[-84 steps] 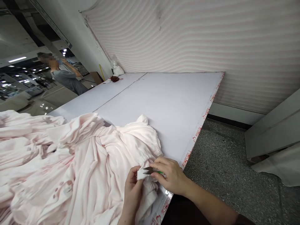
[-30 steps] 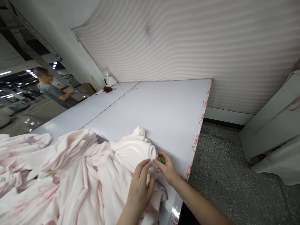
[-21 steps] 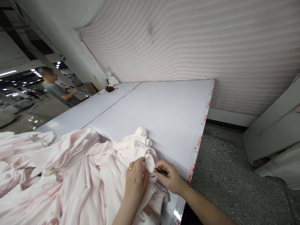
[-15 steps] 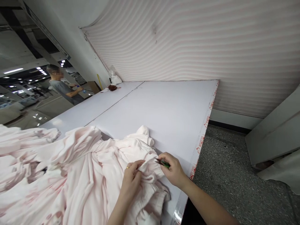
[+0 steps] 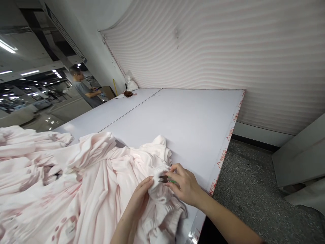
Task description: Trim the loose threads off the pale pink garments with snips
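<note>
Much of the snips (image 5: 163, 179) hides in the closed right hand (image 5: 186, 185); the left hand (image 5: 140, 194) pinches pink cloth (image 5: 156, 192).

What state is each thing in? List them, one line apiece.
Pink cloth: heaped, rumpled
Snips: blades parted
Right hand: closed on the snips
Left hand: gripping the cloth
Table: partly covered by cloth
Ceiling light: lit
</note>
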Available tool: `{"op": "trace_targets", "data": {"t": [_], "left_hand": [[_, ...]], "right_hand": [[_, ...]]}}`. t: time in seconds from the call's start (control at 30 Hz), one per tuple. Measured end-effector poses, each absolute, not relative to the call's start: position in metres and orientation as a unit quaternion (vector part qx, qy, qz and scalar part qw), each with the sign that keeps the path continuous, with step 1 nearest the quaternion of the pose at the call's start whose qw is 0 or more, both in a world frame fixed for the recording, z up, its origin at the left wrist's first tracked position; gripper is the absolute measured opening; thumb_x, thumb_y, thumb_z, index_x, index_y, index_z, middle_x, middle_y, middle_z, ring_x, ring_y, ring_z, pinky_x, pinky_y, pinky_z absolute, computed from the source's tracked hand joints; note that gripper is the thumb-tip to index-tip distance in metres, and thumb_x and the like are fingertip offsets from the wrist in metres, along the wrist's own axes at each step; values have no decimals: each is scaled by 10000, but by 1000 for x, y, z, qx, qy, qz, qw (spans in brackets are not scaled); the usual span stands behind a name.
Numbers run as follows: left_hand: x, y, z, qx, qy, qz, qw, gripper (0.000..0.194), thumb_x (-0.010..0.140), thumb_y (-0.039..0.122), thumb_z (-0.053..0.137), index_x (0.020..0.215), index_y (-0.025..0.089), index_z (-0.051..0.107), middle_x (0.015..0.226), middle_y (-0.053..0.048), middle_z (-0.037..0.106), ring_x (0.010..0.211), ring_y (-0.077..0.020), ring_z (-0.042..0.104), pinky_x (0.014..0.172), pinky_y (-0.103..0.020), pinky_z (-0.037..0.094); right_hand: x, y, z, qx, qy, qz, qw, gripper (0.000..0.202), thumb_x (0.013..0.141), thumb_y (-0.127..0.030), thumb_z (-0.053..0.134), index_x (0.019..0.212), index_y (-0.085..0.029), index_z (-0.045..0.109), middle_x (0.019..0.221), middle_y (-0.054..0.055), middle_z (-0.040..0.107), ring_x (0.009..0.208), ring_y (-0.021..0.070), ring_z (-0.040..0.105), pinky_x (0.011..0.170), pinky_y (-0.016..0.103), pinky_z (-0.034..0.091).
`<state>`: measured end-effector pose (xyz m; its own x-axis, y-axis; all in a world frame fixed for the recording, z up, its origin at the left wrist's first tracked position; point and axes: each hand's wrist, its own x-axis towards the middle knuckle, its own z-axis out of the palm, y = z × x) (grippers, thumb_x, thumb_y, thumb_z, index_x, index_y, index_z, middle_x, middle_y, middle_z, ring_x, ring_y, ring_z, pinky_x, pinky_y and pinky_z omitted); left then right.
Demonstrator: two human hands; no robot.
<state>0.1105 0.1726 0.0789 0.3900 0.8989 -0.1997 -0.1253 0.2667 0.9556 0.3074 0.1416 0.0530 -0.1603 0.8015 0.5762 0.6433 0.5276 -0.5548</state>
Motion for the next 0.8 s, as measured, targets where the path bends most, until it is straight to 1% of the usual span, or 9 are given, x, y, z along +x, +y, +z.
{"op": "trace_targets", "data": {"t": [0.13, 0.2, 0.33, 0.53, 0.73, 0.8], "left_hand": [[111, 173, 77, 457, 417, 390, 682, 418, 743, 481, 699, 1001, 155, 742, 1011, -118, 747, 979, -289, 669, 889, -399, 499], [112, 173, 77, 451, 425, 394, 679, 419, 740, 488, 705, 985, 152, 748, 991, -118, 754, 952, -284, 678, 852, -385, 514], [116, 171, 78, 447, 439, 393, 673, 377, 688, 451, 772, 901, 140, 758, 874, -96, 763, 851, -257, 695, 739, -323, 524], [116, 172, 78, 444, 436, 385, 682, 370, 702, 465, 763, 886, 144, 763, 806, -81, 759, 772, -235, 692, 699, -311, 514], [116, 171, 79, 437, 444, 378, 685, 374, 702, 475, 764, 854, 134, 754, 808, -80, 756, 751, -217, 682, 647, -272, 488], [116, 171, 78, 434, 439, 379, 690, 371, 717, 474, 752, 867, 134, 749, 809, -77, 751, 758, -212, 676, 652, -268, 483]], "right_hand": [[305, 145, 52, -465, -775, 52, 425, 215, 933, -319, 567, 1091, -218, 674, 1021, 68, 599, 692, 149, 594, 676, 312, 519], [304, 147, 51, -457, -782, 43, 422, 222, 930, -332, 572, 1090, -219, 676, 1009, 65, 604, 687, 147, 584, 671, 304, 509], [304, 148, 53, -450, -790, 29, 415, 205, 913, -324, 595, 1065, -217, 681, 990, 60, 602, 702, 151, 573, 675, 294, 492], [303, 147, 58, -450, -798, 23, 401, 195, 883, -314, 636, 1039, -211, 688, 967, 51, 611, 704, 164, 577, 643, 299, 477], [299, 147, 57, -448, -789, 21, 421, 156, 883, -285, 633, 1004, -221, 709, 924, 41, 620, 704, 159, 582, 643, 292, 474], [298, 147, 54, -452, -776, 36, 439, 146, 892, -270, 613, 989, -228, 714, 914, 34, 619, 683, 147, 585, 632, 281, 475]]}}
